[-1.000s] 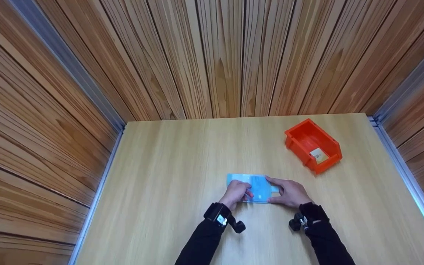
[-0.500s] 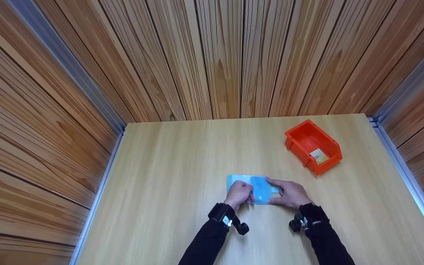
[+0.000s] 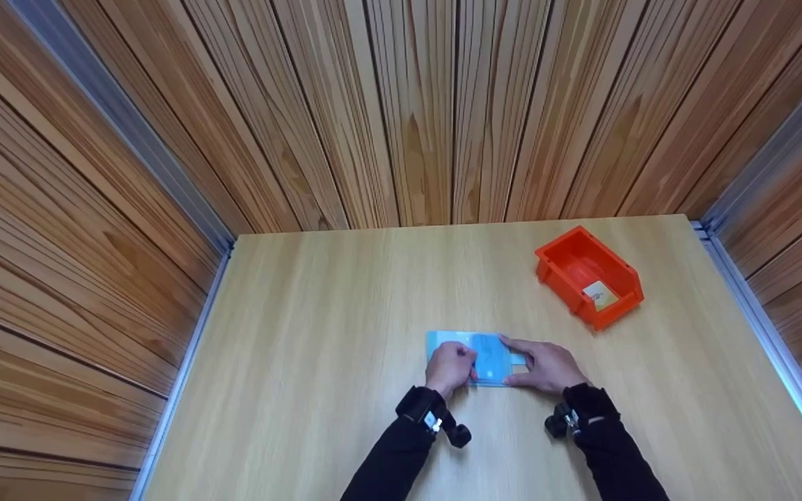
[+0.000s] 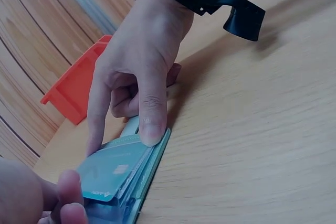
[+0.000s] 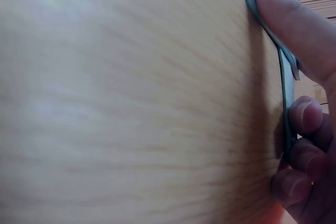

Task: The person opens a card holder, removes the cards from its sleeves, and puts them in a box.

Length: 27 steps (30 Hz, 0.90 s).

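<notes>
A light blue card holder [image 3: 493, 362] with clear plastic leaves lies on the table. In the left wrist view a teal card [image 4: 114, 170] with a pale square lies on its leaves. My right hand [image 3: 551, 365] grips the holder's right end, thumb on the near edge and index finger on the far edge; its other fingers are curled. My left hand [image 3: 450, 367] is over the holder's left part, fingers curled, and its thumb and finger seem to pinch at the card's edge; the exact contact is partly hidden. In the right wrist view the holder's edge [image 5: 270, 32] runs under my right thumb.
An orange-red open bin [image 3: 589, 278] with a white label inside stands at the back right of the wooden table [image 3: 317, 299]. Wood-panelled walls [image 3: 415, 111] and metal rails [image 3: 185, 362] border the table.
My left hand has moved slightly right over the holder, and its fingers have curled in more tightly. My right hand and the card holder stay almost in place.
</notes>
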Tool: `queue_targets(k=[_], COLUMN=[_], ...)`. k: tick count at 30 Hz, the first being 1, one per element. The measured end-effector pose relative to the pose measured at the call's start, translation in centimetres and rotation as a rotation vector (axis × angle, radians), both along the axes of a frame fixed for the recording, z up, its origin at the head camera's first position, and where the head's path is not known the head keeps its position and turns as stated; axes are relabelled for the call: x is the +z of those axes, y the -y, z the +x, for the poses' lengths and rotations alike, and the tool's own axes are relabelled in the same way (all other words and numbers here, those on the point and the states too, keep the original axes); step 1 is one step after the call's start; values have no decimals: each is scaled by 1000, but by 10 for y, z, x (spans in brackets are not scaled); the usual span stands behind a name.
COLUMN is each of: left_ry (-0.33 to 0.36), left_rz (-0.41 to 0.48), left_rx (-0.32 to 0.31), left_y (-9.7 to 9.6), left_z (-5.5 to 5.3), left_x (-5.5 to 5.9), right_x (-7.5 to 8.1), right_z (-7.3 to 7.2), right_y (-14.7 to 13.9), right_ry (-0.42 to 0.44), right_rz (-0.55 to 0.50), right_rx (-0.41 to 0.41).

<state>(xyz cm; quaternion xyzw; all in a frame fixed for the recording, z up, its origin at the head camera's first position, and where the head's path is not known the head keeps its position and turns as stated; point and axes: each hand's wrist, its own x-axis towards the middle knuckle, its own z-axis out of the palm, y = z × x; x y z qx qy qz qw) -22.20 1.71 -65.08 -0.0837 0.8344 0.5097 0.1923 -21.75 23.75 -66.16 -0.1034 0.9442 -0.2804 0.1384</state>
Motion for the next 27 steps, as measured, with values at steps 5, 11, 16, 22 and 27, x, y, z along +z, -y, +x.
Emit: queue_targets(k=[5, 11, 16, 22, 27], left_ry=[11, -8, -12, -31, -28], left_rz=[20, 34, 43, 60, 74], left_rx=[16, 26, 22, 34, 54], left_y=[3, 7, 10, 13, 17], left_z=[0, -1, 0, 2, 3], left_x=[-1, -1, -2, -3, -3], right_x=[1, 2, 2, 0, 0], right_z=[0, 0, 0, 0, -1], right_y=[2, 2, 1, 0, 0], right_ry=[16, 19, 23, 8, 2], right_rz=[-9, -18, -23, -9, 13], right_rx=[-6, -15, -8, -6, -1])
